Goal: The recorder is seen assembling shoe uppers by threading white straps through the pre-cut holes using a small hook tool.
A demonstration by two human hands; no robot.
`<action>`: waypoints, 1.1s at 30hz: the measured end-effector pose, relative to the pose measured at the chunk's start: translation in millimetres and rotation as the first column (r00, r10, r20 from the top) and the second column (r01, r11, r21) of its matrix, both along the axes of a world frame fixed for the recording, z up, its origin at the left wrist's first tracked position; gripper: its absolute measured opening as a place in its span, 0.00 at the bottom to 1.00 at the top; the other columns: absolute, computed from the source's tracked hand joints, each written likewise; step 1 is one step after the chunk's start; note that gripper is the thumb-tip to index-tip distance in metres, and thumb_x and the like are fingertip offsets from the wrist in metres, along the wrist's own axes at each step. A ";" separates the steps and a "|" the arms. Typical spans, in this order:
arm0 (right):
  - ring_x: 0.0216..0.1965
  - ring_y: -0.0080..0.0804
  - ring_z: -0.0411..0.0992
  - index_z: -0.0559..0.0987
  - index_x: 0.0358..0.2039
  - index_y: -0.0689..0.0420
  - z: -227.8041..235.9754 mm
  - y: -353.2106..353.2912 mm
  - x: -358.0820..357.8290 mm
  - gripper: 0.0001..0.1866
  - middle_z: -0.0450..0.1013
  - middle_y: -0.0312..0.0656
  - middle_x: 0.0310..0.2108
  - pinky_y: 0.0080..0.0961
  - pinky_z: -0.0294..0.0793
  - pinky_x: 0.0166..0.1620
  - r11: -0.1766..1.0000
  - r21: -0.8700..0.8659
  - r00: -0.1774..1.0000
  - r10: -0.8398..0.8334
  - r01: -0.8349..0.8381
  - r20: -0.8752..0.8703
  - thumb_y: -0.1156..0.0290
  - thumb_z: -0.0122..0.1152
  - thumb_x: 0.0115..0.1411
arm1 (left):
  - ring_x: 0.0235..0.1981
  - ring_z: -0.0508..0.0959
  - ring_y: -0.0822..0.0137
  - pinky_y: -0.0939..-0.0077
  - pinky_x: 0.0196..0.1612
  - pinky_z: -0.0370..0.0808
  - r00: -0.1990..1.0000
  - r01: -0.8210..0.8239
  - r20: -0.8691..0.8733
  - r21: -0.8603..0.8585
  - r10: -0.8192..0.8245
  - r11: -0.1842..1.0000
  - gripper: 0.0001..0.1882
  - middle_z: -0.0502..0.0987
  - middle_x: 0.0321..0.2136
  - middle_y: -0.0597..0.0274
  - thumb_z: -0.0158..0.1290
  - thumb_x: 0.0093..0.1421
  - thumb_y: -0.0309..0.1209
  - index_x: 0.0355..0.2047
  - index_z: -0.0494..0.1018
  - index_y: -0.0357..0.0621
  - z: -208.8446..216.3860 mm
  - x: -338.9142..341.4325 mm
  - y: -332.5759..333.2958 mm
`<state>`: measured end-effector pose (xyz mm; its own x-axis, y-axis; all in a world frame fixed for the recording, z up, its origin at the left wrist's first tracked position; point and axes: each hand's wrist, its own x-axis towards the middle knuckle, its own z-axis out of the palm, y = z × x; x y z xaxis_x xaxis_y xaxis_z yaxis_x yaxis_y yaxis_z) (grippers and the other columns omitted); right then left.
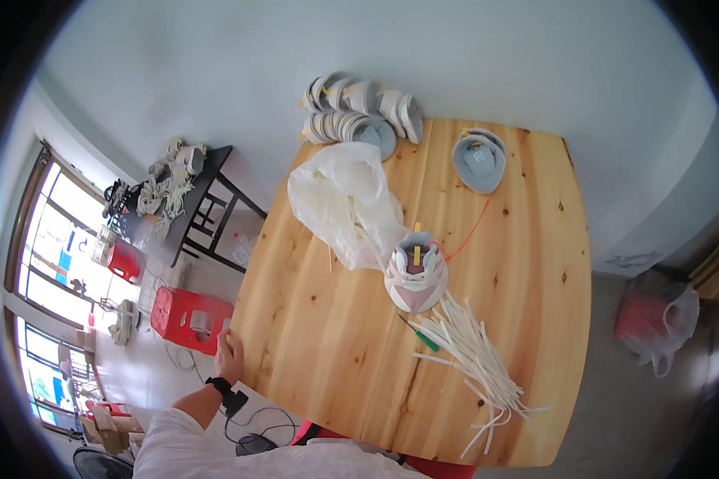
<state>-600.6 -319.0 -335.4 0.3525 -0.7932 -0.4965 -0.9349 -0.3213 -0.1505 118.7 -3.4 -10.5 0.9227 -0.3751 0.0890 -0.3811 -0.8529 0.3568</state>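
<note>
My left hand (229, 357) is at the left edge of the wooden table (311, 351), its fingers curled in beside a small pale thing at the edge that I cannot make out. My right hand is out of the picture. A pink, white and grey shoe upper (417, 279) stands mid-table, toe toward me, with a yellow tab at its tongue. A red cord (475, 224) trails from behind it. Close by are a green-handled awl (426, 340) and a loose bunch of white laces (479, 359).
Behind the shoe upper lies a crumpled clear plastic bag (347, 199). Stacked grey uppers (347, 128) line the back, with another grey upper (479, 162) to their right. Red stool (188, 318) on the left; black side table (204, 199) beyond; bagged red item (651, 319) on the right floor.
</note>
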 end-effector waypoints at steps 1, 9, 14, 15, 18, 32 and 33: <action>0.42 0.48 0.73 0.78 0.39 0.56 2.6 -5.6 4.7 0.14 0.75 0.48 0.40 0.39 0.73 0.43 0.999 -0.033 1.000 -0.028 0.029 0.010 0.62 0.51 0.60 | 0.31 0.74 0.49 0.57 0.38 0.69 1.000 0.001 0.016 0.000 -0.001 1.000 0.23 0.72 0.31 0.47 0.46 0.61 0.39 0.54 0.58 0.44 -2.5 4.0 3.1; 0.42 0.48 0.73 0.78 0.40 0.56 51.6 -85.7 16.8 0.15 0.75 0.49 0.41 0.38 0.73 0.44 0.925 -0.343 0.986 -0.148 0.165 0.075 0.62 0.50 0.60 | 0.41 0.74 0.48 0.56 0.44 0.69 0.997 -0.070 -0.040 0.012 0.071 0.997 0.24 0.72 0.43 0.43 0.46 0.60 0.41 0.53 0.59 0.44 12.9 -14.9 2.6; 0.42 0.47 0.73 0.78 0.41 0.57 62.5 -115.6 34.8 0.15 0.74 0.50 0.41 0.38 0.73 0.44 0.828 -0.507 0.971 -0.185 0.238 0.153 0.62 0.50 0.61 | 0.44 0.74 0.46 0.56 0.48 0.68 0.997 -0.067 -0.028 -0.023 0.066 0.997 0.25 0.70 0.47 0.44 0.47 0.60 0.43 0.54 0.59 0.44 22.0 -20.5 -17.3; 0.42 0.47 0.73 0.78 0.41 0.57 63.8 -113.7 30.1 0.15 0.74 0.50 0.41 0.38 0.73 0.45 0.803 -0.535 0.964 -0.205 0.263 0.167 0.62 0.50 0.61 | 0.45 0.73 0.46 0.56 0.48 0.68 0.998 -0.052 -0.028 -0.021 0.052 0.998 0.26 0.70 0.48 0.44 0.47 0.60 0.43 0.54 0.59 0.44 20.7 -21.6 -14.8; 0.43 0.47 0.73 0.77 0.42 0.57 74.0 -85.5 -3.9 0.15 0.74 0.50 0.41 0.37 0.73 0.45 0.715 -0.604 0.935 -0.296 0.352 0.195 0.62 0.50 0.61 | 0.46 0.72 0.45 0.55 0.49 0.68 0.999 -0.028 0.023 -0.040 0.029 0.999 0.26 0.70 0.49 0.44 0.46 0.60 0.44 0.55 0.59 0.45 8.8 -18.6 1.9; 0.43 0.45 0.73 0.77 0.44 0.58 174.6 50.7 -153.3 0.16 0.74 0.51 0.42 0.36 0.72 0.46 0.062 -0.763 0.603 -0.656 0.643 0.455 0.61 0.49 0.62 | 0.40 0.75 0.64 0.71 0.42 0.71 0.947 0.298 -0.065 -0.187 -0.315 0.936 0.22 0.75 0.39 0.58 0.51 0.60 0.39 0.51 0.66 0.42 40.4 82.4 32.1; 0.43 0.45 0.73 0.77 0.44 0.58 183.3 60.0 -165.4 0.16 0.74 0.51 0.42 0.36 0.72 0.46 0.019 -0.769 0.578 -0.672 0.639 0.464 0.61 0.49 0.62 | 0.36 0.74 0.73 0.78 0.38 0.70 0.963 0.263 0.016 -0.282 -0.270 0.923 0.18 0.74 0.36 0.67 0.51 0.62 0.37 0.49 0.68 0.44 56.9 90.7 26.8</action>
<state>-766.1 -259.0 -152.1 -0.5554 -0.6195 0.5548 -0.8219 0.5107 -0.2525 209.4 23.5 46.4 0.7949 -0.5708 0.2055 -0.5696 -0.5857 0.5766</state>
